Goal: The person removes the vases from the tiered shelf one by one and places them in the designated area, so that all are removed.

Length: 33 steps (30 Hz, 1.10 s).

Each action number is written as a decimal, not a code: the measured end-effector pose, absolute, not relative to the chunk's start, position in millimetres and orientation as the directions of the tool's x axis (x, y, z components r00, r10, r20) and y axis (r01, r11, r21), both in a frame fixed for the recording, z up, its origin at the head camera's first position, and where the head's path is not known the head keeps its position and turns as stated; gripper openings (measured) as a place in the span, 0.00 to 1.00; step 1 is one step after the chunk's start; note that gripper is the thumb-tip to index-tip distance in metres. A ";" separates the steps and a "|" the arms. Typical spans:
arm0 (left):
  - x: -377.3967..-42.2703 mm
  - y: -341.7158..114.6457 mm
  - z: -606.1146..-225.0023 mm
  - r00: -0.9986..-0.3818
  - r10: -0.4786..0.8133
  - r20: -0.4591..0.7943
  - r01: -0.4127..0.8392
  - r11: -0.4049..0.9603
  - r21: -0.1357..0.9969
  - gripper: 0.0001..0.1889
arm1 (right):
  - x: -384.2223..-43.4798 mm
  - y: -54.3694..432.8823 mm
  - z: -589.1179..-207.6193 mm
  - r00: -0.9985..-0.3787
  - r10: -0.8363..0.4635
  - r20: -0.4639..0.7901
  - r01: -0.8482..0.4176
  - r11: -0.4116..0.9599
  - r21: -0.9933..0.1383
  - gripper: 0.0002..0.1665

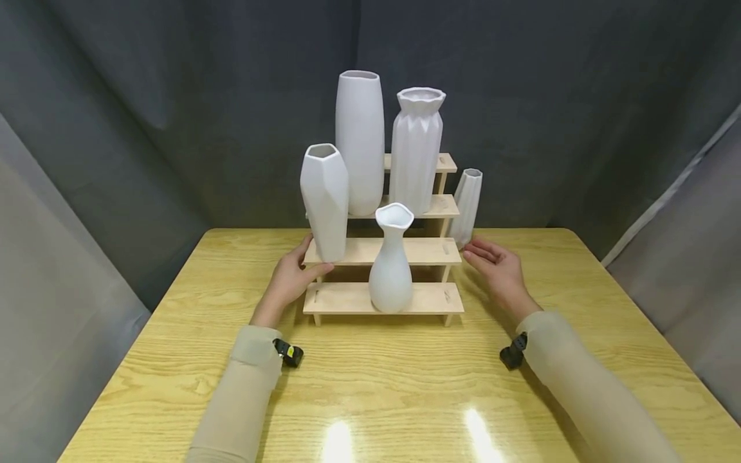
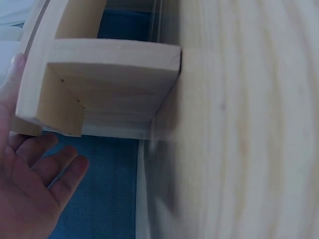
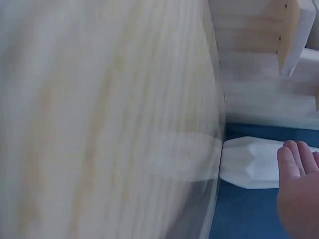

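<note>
- White tapered vase (image 1: 467, 204), right of tiered stand (image 1: 431, 251): likely rigid, fragile, slick; best held mid-body.
- Right hand (image 1: 501, 267): fingers extended, together.
- Left hand (image 1: 291, 273): fingers apart.

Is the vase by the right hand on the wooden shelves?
No, the small vase is beside the wooden stand, to its right.

Both arms (image 1: 240, 386) forward (well apart), left fingers (image 2: 56, 164) loosely curved, right fingers (image 3: 288, 163) nearly straight.

a dark curtain (image 1: 243, 109) hangs behind the wooden table (image 1: 399, 373).
</note>
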<state>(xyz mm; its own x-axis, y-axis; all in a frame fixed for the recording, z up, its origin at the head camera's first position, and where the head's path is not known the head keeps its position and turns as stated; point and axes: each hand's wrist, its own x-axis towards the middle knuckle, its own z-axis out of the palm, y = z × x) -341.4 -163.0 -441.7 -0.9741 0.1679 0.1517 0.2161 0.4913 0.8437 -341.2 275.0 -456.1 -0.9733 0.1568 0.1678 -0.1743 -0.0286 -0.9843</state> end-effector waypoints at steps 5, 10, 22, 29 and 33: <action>-340.4 -162.7 -440.3 -0.973 0.169 0.156 0.221 0.491 0.842 0.53 | -332.6 271.5 -453.3 -0.975 0.118 0.187 -0.189 -0.013 -0.982 0.34; -339.2 -163.4 -439.4 -0.973 0.169 0.155 0.220 0.495 0.841 0.52 | -324.8 270.1 -450.8 -0.974 0.087 0.209 -0.215 -0.068 -0.974 0.33; -340.3 -163.6 -440.3 -0.971 0.180 0.158 0.228 0.494 0.839 0.52 | -301.7 273.5 -441.5 -0.960 0.068 0.272 -0.276 -0.069 -0.959 0.28; -341.0 -164.5 -441.1 -0.973 0.175 0.151 0.219 0.490 0.844 0.52 | -287.9 267.8 -433.1 -0.952 0.061 0.299 -0.304 -0.110 -0.946 0.25; -340.9 -164.1 -440.2 -0.973 0.176 0.151 0.220 0.489 0.844 0.52 | -283.0 264.0 -427.7 -0.947 0.042 0.320 -0.322 -0.103 -0.941 0.24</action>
<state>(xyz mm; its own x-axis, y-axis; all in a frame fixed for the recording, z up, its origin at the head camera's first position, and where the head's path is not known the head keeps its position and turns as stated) -340.9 -164.1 -440.2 -0.9726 0.1765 0.1510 0.2198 0.4888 0.8443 -283.0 264.0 -427.7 -0.9466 0.0423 0.3197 -0.3224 -0.1030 -0.9410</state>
